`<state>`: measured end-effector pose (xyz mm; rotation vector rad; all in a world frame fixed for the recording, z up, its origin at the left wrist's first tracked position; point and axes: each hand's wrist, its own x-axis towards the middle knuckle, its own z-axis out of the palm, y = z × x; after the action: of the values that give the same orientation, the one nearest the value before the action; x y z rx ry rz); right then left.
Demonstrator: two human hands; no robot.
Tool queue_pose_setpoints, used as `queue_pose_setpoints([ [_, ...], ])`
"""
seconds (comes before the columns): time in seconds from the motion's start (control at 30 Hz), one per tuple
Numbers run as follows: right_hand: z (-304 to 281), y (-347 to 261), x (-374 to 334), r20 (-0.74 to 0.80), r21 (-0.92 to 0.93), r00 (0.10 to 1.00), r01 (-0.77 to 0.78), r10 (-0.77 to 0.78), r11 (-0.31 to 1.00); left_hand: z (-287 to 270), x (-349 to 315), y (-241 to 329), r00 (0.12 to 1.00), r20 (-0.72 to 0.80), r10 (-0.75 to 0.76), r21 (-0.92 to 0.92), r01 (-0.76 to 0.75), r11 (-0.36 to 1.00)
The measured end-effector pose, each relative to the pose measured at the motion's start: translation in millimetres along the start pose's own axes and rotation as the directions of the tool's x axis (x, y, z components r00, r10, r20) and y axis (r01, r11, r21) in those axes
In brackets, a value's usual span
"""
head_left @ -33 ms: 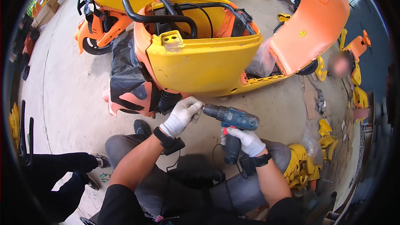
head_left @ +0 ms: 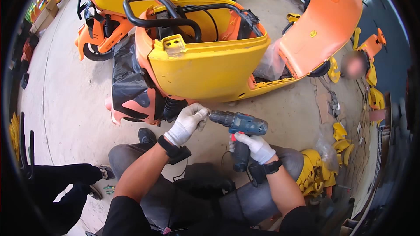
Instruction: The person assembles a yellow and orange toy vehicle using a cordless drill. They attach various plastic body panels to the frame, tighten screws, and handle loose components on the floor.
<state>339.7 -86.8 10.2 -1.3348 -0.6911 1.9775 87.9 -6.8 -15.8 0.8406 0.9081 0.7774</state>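
"So, what's held?"
"One drill [head_left: 249, 124]: the right hand [head_left: 258, 148] wraps fingers around its grip; the left hand [head_left: 188, 123] pinches at its tip, on what I can't tell."
"Beyond those fingers?"
"One yellow-orange scooter [head_left: 201, 72], another behind, leftward; one yellow heap [head_left: 316, 172] right; concrete floor [head_left: 65, 105] beneath."

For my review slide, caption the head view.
Gloved right grip holds a drill, left grip at its chuck, before a yellow-and-orange scooter.
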Motion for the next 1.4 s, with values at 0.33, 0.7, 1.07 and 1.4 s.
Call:
queue_pose_setpoints([
  [0.33, -18.4, 25.7, 10.8, -0.175, -0.362, 0.984, -0.088, 0.024, 0.928, 20.8, -8.0, 2.9, 0.999, -0.025, -0.044, 0.164, 0.048, 0.985],
  [0.7, 16.3, 13.5, 8.9, -0.180, -0.307, 0.983, -0.094, 0.039, 0.947, 4.0, -14.0, 13.9, 0.999, -0.041, 0.001, -0.180, -0.008, 0.984],
  [1.07, -24.3, 33.2, 23.1, -0.299, -0.388, 0.952, -0.053, -0.071, 0.920, -4.2, 1.2, 2.6, 0.989, 0.012, -0.151, -0.083, 0.151, 0.985],
  [1.4, -18.2, 17.2, 3.4, -0.255, -0.624, 0.955, -0.045, -0.149, 0.780, 3.9, 1.1, -7.4, 0.990, 0.014, -0.142, -0.084, 0.143, 0.986],
])
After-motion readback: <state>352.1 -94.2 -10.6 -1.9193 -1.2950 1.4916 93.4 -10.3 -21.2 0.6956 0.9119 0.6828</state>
